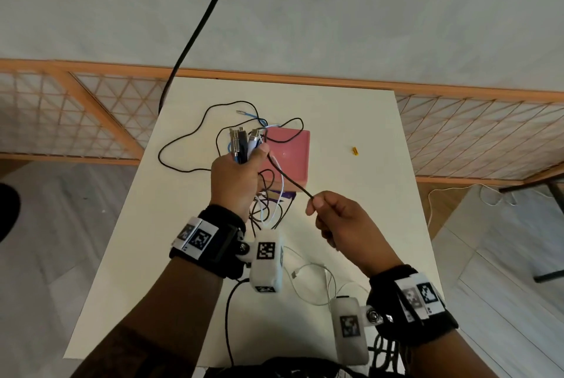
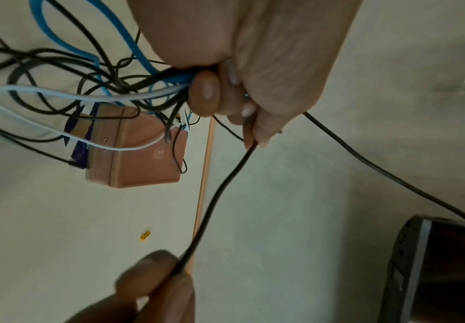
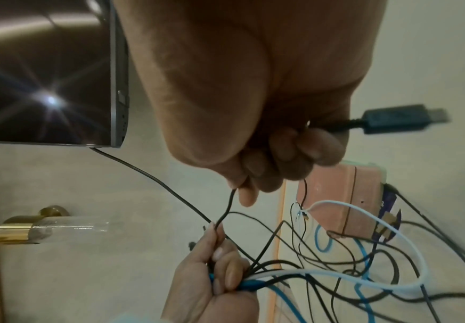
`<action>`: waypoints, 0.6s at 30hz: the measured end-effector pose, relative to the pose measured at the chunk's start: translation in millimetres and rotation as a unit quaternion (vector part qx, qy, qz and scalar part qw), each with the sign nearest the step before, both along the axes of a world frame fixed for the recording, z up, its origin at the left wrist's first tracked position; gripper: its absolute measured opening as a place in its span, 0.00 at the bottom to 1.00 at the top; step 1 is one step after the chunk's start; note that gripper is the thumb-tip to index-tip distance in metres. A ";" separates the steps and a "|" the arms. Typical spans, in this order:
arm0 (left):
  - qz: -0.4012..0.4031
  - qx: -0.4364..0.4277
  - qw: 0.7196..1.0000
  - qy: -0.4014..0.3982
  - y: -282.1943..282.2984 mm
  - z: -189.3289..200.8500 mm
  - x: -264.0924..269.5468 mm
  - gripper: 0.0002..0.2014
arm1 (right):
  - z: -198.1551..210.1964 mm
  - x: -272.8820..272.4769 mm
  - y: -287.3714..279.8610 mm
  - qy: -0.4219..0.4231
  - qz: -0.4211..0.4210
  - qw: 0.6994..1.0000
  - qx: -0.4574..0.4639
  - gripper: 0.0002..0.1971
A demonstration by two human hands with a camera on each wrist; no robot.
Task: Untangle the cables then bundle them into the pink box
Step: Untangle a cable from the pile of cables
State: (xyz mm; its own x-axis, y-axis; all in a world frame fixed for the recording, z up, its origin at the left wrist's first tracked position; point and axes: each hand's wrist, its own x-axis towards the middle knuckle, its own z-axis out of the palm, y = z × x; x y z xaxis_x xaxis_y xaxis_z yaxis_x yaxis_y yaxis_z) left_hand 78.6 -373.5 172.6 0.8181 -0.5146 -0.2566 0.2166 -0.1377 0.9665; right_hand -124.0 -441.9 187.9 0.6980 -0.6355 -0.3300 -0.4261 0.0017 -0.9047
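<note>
My left hand (image 1: 241, 170) grips a bunch of cables (image 1: 244, 142) above the table, their plug ends sticking up past the fist; black, blue and white strands hang in loops (image 2: 68, 96) below it. A taut black cable (image 1: 290, 179) runs from that fist to my right hand (image 1: 317, 203), which pinches it and holds its dark USB plug (image 3: 397, 119) past the curled fingers. The pink box (image 1: 290, 157) sits closed on the table just behind both hands. More black cable (image 1: 183, 145) lies looped on the table to the left.
The white table (image 1: 351, 121) stands against a wooden lattice rail (image 1: 473, 130). A small yellow piece (image 1: 355, 150) lies right of the box. A purple card (image 1: 287, 196) lies in front of the box. A thin white cable (image 1: 308, 270) lies near the front edge. A thick black cord (image 1: 207, 17) hangs overhead.
</note>
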 end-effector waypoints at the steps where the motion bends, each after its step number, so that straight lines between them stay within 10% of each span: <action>1: 0.019 -0.003 1.000 0.007 -0.1 0.3 0.4 0.20 | -0.6 -1.2 -3.0 0.008 0.004 1.000 -0.021 0.15; 18: -0.127 0.031 0.983 -0.130 21.5 15.7 0.7 0.32 | -10.8 86.4 -79.8 -0.023 -0.116 0.961 -0.251 0.11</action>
